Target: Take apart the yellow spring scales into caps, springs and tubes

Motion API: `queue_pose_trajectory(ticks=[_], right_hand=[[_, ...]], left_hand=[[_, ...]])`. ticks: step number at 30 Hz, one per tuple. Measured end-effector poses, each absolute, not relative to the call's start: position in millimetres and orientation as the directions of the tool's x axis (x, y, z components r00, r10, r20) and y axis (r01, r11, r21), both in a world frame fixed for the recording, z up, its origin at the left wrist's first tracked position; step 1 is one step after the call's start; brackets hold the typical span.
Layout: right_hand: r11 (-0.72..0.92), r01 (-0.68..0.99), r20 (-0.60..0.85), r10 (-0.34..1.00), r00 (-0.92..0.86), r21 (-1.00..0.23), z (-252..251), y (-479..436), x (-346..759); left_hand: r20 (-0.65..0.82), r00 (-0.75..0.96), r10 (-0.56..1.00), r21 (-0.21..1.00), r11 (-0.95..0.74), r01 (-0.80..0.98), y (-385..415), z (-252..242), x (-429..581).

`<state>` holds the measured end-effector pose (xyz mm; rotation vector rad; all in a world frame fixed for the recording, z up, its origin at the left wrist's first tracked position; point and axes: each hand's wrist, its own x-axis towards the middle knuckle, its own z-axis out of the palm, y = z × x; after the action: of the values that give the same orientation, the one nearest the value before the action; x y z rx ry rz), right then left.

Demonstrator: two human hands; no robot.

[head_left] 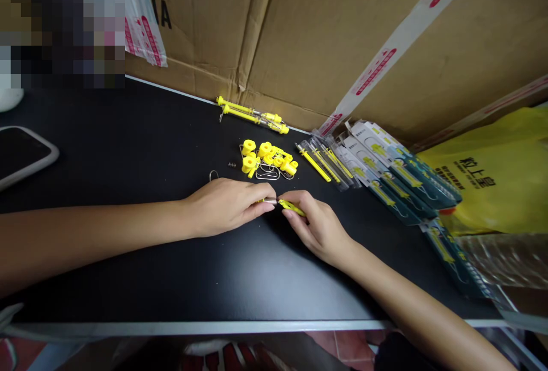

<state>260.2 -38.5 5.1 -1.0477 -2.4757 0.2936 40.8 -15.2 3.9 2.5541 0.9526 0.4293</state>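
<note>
Yellow plastic piece (291,206) sits just right of the middle of the frame in the head view, in the right hand (315,222), whose thumb and fingers are closed on it, its narrow end pointing left. Facing it, the left hand (229,205) pinches a small metal-ended piece (269,201) between thumb and forefinger, most of it covered by the fingers. The two ends are very close; whether they touch is too small to tell.

Above the hands, near the centre, lies a cluster of yellow parts (249,147) mixed with bent silver wire (268,176). A tiny spring (232,164) lies to its left, and a wire loop (213,174) shows just above the left hand. At upper centre, two long yellow rods (242,114) lie side by side near a cardboard box (342,28), which fills the top of the frame. Right of the cluster are slim yellow sticks (315,165), some in clear sleeves, then overlapping printed packs (422,180) and a yellow bag (505,205) at the right edge. A phone-like device (21,157) rests at the left edge of the black table (171,285).
</note>
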Motion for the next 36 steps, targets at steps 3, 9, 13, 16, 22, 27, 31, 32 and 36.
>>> queue_pose_trajectory(ticks=[3,9,13,16,22,27,31,32,36], right_hand=[[0.686,0.627,0.297,0.727,-0.620,-0.370,6.0,-38.9,259.9],[0.655,0.606,0.242,0.744,-0.623,-0.451,7.3,-40.3,258.5],[0.591,0.593,0.183,0.775,-0.604,-0.547,8.8,-41.7,258.3],[0.518,0.583,0.111,0.799,-0.591,-0.627,10.1,-41.7,259.4],[0.417,0.564,0.014,0.812,-0.583,-0.712,13.6,-40.4,259.8],[0.272,0.511,-0.083,0.818,-0.569,-0.816,16.2,-42.0,259.5],[0.086,0.394,-0.181,0.785,-0.592,-0.915,15.8,-45.3,260.9],[0.047,0.366,-0.197,0.776,-0.600,-0.929,15.7,-46.3,261.3],[0.027,0.335,-0.183,0.795,-0.579,-0.942,15.0,-48.2,262.2]], left_hand=[[0.164,0.735,0.658,0.456,-0.711,0.535,-14.0,3.2,40.8],[0.224,0.748,0.625,0.465,-0.743,0.481,-14.5,2.3,39.8],[0.237,0.754,0.612,0.442,-0.759,0.478,-14.5,0.7,39.2],[0.252,0.752,0.609,0.427,-0.767,0.478,-13.5,-1.0,39.3],[0.273,0.763,0.586,0.334,-0.802,0.496,-12.6,-2.1,39.3],[0.313,0.762,0.566,0.232,-0.824,0.517,-13.2,-3.2,38.8],[0.340,0.764,0.549,0.181,-0.835,0.519,-12.1,-4.5,37.9],[0.344,0.760,0.551,0.188,-0.834,0.519,-11.7,-4.5,37.7],[0.344,0.736,0.584,0.236,-0.812,0.534,-10.3,-3.9,37.7]])
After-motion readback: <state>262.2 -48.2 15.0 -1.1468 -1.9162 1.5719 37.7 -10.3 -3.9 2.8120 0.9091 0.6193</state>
